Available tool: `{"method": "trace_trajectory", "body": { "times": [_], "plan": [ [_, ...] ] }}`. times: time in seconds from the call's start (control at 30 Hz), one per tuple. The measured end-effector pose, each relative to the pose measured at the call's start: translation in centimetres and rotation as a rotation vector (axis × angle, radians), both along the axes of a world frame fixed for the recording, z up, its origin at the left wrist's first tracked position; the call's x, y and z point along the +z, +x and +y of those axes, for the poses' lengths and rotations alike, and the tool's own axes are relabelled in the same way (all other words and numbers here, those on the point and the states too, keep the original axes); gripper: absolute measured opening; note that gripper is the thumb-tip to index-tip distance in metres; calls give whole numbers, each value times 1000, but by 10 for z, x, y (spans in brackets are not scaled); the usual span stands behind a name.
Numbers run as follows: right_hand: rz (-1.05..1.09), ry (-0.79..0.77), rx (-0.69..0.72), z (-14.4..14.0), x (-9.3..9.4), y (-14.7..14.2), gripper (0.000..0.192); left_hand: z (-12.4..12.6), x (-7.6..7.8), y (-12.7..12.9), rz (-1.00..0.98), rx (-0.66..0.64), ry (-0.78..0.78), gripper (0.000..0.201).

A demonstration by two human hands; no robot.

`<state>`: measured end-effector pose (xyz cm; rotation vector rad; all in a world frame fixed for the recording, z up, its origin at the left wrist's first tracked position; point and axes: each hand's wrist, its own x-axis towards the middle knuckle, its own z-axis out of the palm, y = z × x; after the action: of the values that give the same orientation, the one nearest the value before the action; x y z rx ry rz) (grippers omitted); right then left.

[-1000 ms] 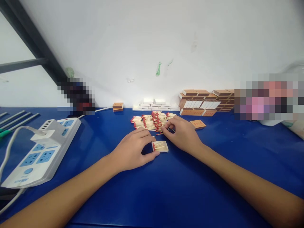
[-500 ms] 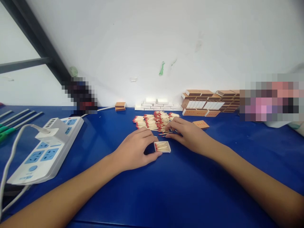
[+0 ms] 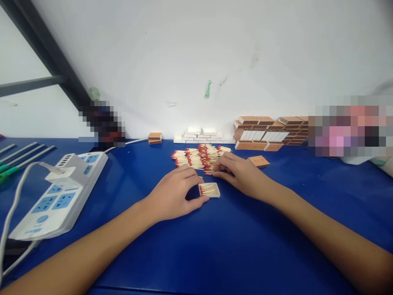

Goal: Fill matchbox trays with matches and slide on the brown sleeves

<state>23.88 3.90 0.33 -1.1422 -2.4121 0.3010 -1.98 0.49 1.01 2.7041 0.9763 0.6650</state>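
A small white matchbox tray (image 3: 218, 191) lies on the blue table with several red-tipped matches (image 3: 209, 189) in it. My left hand (image 3: 176, 192) holds the tray's left end between thumb and fingers. Just behind the tray, a heap of loose matches (image 3: 193, 157) is spread out, red heads mostly to the left. At its near right edge my right hand (image 3: 238, 170) has thumb and fingers pinched together on matches; how many is hidden. Right of that hand lies a brown matchbox cover (image 3: 258, 161).
White trays (image 3: 202, 135) are stacked against the wall. Brown matchboxes (image 3: 270, 133) form a wall-like stack at the back right, with two more matchboxes (image 3: 155, 138) at back left. A white power strip (image 3: 64, 196) with cables takes up the left side, beside green-handled tools (image 3: 18, 159).
My right thumb and fingers have drawn closer together on matches at the heap's near edge. My left hand and the tray stay in place.
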Motion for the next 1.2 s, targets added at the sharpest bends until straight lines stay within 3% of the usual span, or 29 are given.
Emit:
{"method": "trace_trajectory", "body": {
  "times": [0.33,0.8,1.03,1.2],
  "plan": [
    [-21,-51,-31,1,-2,1,13,0,0,-1,-1,2,-1,28],
    [-166,-7,-97,0,-6,-1,14,0,0,-1,-8,4,7,29],
    [-77,-24,-39,-5,10,11,15,1,0,-1,-15,24,24,26],
    [-100,-76,4,-25,20,2,20,1,1,0,-18,32,40,26]
  ]
}}
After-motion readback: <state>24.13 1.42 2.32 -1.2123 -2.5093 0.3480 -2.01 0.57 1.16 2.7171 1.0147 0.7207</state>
